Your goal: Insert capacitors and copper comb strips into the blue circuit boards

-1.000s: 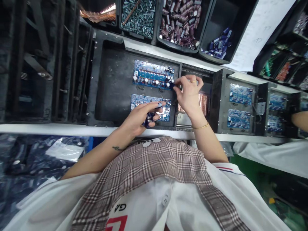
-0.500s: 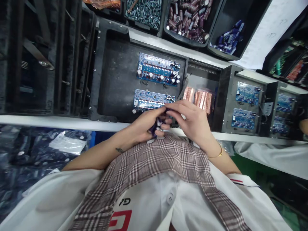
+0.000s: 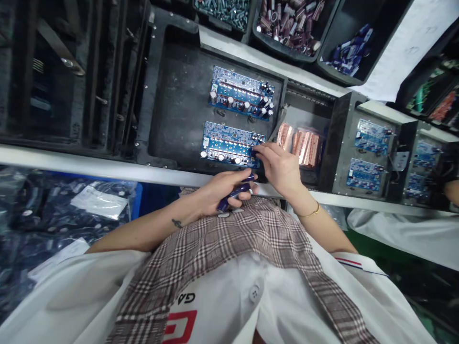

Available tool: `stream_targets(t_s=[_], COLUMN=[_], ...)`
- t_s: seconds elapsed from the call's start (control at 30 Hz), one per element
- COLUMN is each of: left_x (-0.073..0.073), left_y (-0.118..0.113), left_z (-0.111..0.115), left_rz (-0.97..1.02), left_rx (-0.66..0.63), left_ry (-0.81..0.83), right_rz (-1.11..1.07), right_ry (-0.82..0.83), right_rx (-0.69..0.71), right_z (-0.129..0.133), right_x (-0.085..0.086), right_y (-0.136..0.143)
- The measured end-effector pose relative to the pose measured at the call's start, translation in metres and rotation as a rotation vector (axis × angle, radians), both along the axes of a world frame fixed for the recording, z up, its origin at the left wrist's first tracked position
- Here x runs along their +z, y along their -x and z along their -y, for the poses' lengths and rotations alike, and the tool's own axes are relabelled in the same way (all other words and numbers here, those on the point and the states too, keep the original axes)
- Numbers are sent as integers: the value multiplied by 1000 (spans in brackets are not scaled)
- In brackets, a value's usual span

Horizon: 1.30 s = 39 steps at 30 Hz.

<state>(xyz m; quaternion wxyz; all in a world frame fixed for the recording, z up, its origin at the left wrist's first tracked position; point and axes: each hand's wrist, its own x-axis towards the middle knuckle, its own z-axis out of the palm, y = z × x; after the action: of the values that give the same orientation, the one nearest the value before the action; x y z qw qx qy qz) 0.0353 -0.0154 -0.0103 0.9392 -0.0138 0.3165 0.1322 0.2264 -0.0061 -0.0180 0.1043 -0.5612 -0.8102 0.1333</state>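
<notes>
My left hand (image 3: 218, 191) is closed around several dark blue-purple capacitors (image 3: 234, 192), held just in front of the rail near my apron. My right hand (image 3: 281, 167) pinches a small dark capacitor (image 3: 254, 150), mostly covered by the fingertips, at the right end of the nearer blue circuit board (image 3: 229, 143). That board lies in a black tray (image 3: 175, 105) and carries white-topped capacitors along its near edge. Behind it in the same tray lies a second blue circuit board (image 3: 242, 91), with white-topped capacitors along its near edge and right end.
Black bins at the back hold teal parts (image 3: 229, 12), brown capacitors (image 3: 287, 24) and blue-purple capacitors (image 3: 347, 52). Copper-coloured strips (image 3: 304, 145) lie right of the tray. More trays with boards (image 3: 364, 174) stand farther right. Bagged dark parts (image 3: 71, 210) lie lower left.
My hands have come apart. The right hand has moved to the nearer board's right end, while the left stays low with the capacitors. The view has shifted slightly.
</notes>
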Motion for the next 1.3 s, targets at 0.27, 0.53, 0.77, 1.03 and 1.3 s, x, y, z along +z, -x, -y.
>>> stream_targets(t_s=[0.27,0.53,0.77,1.03,1.3], left_x=[-2,8,6,1,3], left_y=[-4,-5,-4,4,4], left_z=[-2,4,9,8,7], left_rz=[-74,-88,-124,-127,-92], left_rx=[139,146,2,-36,78], left_ry=[24,-17,-72,-142,-83], right_rz=[-16,-187,-117,85,140], right_ry=[-7,171,60,30,-12], right_rx=[170,-24,-53,23,63], right_z=[0,26,19,18,21], right_x=[-7,31,-2,6,2], right_y=[-8,7,2,4,4])
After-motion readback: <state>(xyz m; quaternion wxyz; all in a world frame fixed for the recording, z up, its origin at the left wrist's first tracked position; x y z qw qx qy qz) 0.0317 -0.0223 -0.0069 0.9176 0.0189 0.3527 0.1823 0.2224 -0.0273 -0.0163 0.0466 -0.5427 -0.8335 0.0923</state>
